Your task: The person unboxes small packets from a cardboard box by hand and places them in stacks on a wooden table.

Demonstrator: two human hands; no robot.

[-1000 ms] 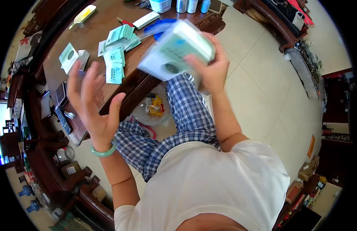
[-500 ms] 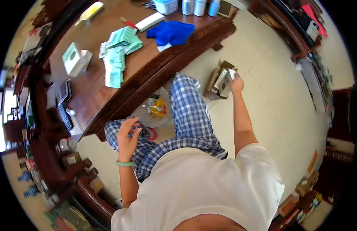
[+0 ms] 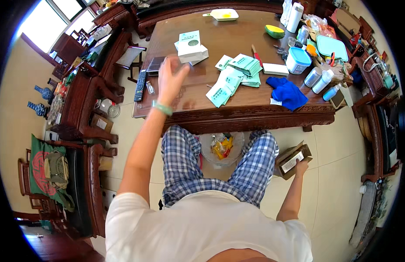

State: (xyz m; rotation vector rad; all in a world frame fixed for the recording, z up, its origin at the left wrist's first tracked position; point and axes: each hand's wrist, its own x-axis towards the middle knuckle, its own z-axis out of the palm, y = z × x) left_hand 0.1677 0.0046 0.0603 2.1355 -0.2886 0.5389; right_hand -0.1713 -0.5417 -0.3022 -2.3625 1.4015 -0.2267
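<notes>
Dark carved wooden table (image 3: 237, 114) spreads before you as your left hand (image 3: 169, 78), fingers spread and empty, reaches toward the white box (image 3: 191, 48) just beyond its fingertips, while your right hand (image 3: 302, 167) grips a brown cardboard box (image 3: 292, 160) low beside your knee, so closing on the white box seems next.

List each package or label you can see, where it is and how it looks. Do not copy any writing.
White box: far on the table, beyond the left hand, green print.
Green sachets: scattered at the table's middle, flat.
Brown carton: on the floor, touched by the right hand, white label.
</notes>
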